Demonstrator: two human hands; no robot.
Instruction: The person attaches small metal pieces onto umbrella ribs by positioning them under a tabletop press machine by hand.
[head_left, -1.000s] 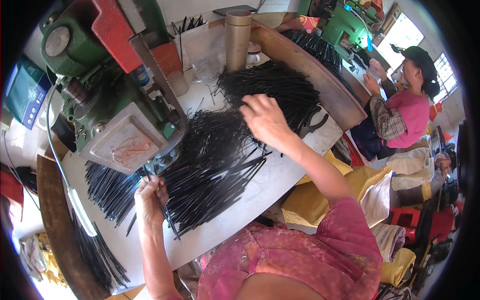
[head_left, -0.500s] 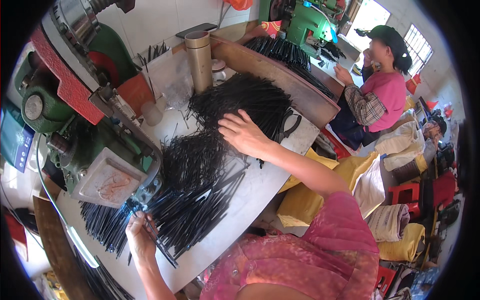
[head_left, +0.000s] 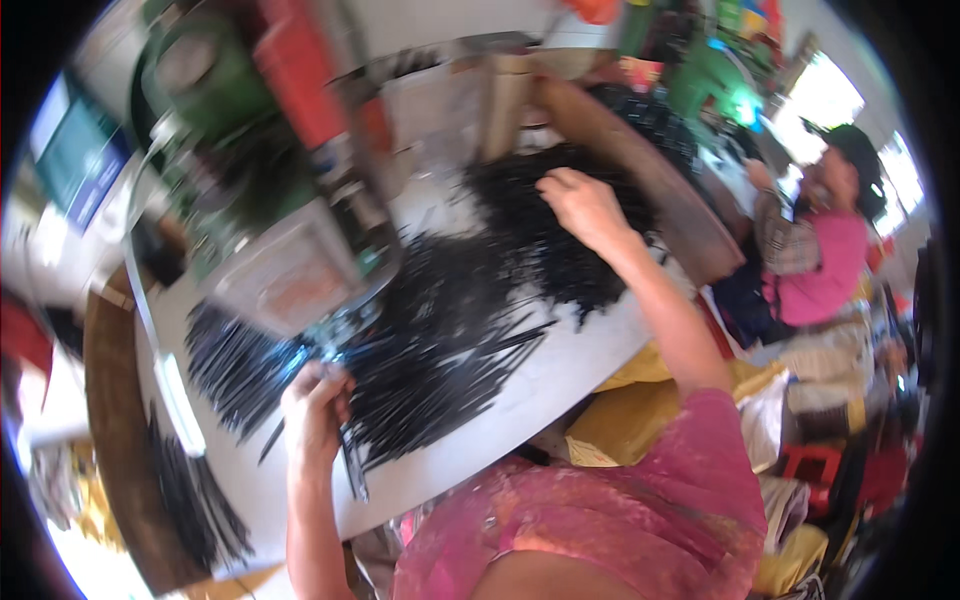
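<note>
My left hand (head_left: 318,400) is closed just below the green machine's (head_left: 225,160) work point, where a bluish light shines. A thin dark rod (head_left: 355,470) runs from its fingers toward the table's front edge. Around that hand, many thin black rods (head_left: 430,400) lie fanned out on the white tabletop (head_left: 420,470). Farther right, my right hand (head_left: 585,208) is over a heap of thin black pieces (head_left: 530,200), fingers bent and drawn together. Blur hides what, if anything, is between its fingertips. A tangled middle pile (head_left: 440,290) lies between the hands.
A brown raised board (head_left: 640,150) edges the table's far right, with a tan cylinder (head_left: 508,105) near it. A lamp tube (head_left: 180,405) hangs at left. Beyond the board, a person in pink (head_left: 825,265) sits near another green machine. Yellow sacks (head_left: 630,410) lie at right.
The whole view has shifted and blurred. My right hand has moved farther over the heap, and its spread fingers have drawn together. My left hand stays under the machine with the rod.
</note>
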